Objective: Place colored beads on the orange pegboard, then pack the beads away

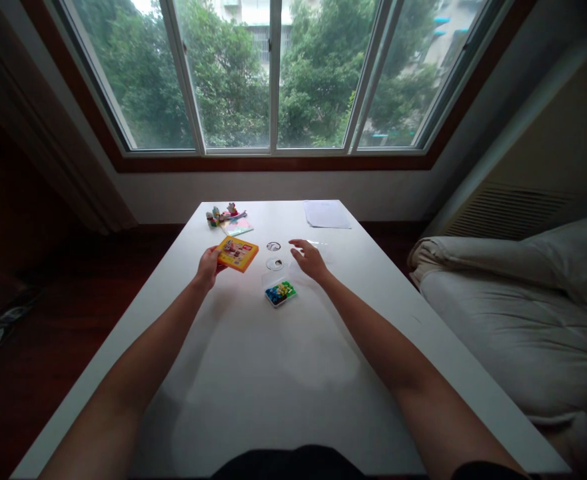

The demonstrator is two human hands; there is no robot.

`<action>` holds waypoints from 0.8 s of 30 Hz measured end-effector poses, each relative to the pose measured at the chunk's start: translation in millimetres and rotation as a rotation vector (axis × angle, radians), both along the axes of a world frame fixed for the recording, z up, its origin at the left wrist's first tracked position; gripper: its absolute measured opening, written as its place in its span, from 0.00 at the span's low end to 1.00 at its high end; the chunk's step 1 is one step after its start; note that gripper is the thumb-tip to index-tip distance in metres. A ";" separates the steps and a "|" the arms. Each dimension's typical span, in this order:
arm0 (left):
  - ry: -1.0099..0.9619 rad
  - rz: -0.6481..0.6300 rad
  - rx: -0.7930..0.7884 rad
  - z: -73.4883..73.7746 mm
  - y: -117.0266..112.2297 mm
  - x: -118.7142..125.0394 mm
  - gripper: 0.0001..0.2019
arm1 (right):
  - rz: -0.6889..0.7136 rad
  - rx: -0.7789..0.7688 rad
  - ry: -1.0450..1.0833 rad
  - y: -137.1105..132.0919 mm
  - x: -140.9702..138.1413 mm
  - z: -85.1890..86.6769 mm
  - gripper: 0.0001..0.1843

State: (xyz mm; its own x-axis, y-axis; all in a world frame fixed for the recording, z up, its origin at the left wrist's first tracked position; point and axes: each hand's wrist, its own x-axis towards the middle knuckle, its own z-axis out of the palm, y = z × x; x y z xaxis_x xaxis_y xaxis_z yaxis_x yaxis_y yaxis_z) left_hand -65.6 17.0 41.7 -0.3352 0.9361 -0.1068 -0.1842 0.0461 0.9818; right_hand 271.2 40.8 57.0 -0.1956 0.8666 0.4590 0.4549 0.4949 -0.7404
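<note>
My left hand (208, 267) holds a small yellow and orange box (238, 253) by its near left corner, just above the white table (253, 373). My right hand (309, 259) hovers open over the table with fingers spread, next to a clear plastic piece (318, 247) that is hard to make out. Between the hands lie two small clear round lids (274, 255). A clear tray of small coloured bricks (280, 292) sits just in front of my right hand.
At the table's far left stand a small colourful brick model (223, 214) and a light green booklet (237, 227). A white sheet of paper (326, 214) lies at the far edge. A pale bed or couch (518, 313) runs along the right. A wide window faces trees.
</note>
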 end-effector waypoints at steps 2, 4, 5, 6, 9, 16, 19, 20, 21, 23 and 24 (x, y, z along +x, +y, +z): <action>0.064 0.085 -0.070 -13.0 -3.8 -24.4 0.17 | -0.069 0.042 -0.201 -3.1 29.7 -13.5 0.14; 0.173 0.132 -0.123 -23.1 -7.0 -44.9 0.17 | -0.057 0.033 -0.379 -10.3 54.0 -28.3 0.15; 0.260 0.141 -0.136 -26.7 -8.2 -53.0 0.17 | -0.053 0.034 -0.453 -14.5 62.7 -35.2 0.18; 0.388 0.151 -0.145 -29.2 -9.1 -59.7 0.17 | -0.059 0.044 -0.516 -18.4 68.7 -41.2 0.22; 0.868 0.197 -0.147 -33.8 -10.4 -71.6 0.17 | -0.089 0.088 -0.619 -25.8 72.9 -51.6 0.28; 1.307 0.210 -0.102 -45.5 -19.1 -68.8 0.19 | -0.062 0.120 -0.590 -28.1 57.8 -43.0 0.20; 1.336 0.186 -0.072 -45.8 -23.6 -66.1 0.19 | -0.142 0.140 -0.471 -23.6 51.2 -29.0 0.18; 1.335 0.188 -0.068 -45.3 -24.5 -65.5 0.19 | -0.178 0.148 -0.410 -20.6 46.2 -22.0 0.18; 1.328 0.193 -0.069 -44.7 -25.2 -65.1 0.19 | -0.195 0.156 -0.343 -17.1 38.8 -13.8 0.18; 1.304 0.198 -0.078 -43.8 -25.8 -64.7 0.18 | -0.158 0.184 -0.229 -10.0 15.7 4.3 0.18; 1.290 0.196 -0.080 -43.6 -26.0 -64.7 0.18 | -0.114 0.199 -0.202 -7.1 0.0 13.3 0.17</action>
